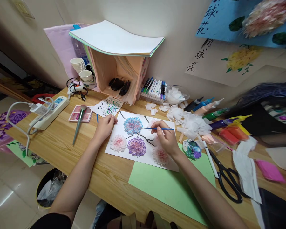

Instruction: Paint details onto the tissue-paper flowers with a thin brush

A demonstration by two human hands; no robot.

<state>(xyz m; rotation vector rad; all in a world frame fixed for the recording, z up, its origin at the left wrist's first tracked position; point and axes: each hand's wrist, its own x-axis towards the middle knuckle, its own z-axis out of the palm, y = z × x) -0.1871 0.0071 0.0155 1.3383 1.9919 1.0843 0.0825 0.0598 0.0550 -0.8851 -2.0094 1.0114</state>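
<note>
Midway along the table [109, 178], between its front edge and the wall edge, sits the white sheet [149, 155], and from way over at my end of the head cam the layout makes sense. Right hand [165, 138] has a thin blue paintbrush [168, 129] in a pencil-style pinch, with its tip at the right side of the blue fluffy flower [132, 125]. Looks to me like a grip for small, controlled strokes.

Left hand [105, 127] rests half curled at the sheet's left edge, next to the paint-smeared paper [108, 107]. I'd guess it's steadying the sheet, but I can't tell if the fingers are pinching anything.

Paint palette [192, 149] is just past the right hand, handy for reloading I reckon, and lies over the green paper [162, 187] that runs toward the table's front edge. White tissue scraps [196, 124] and black scissors [222, 168] are off toward the table's right end, probably so they don't crowd the brush arm. Marker pens [154, 89] stand by the wall edge, clear of the sheet.
</note>
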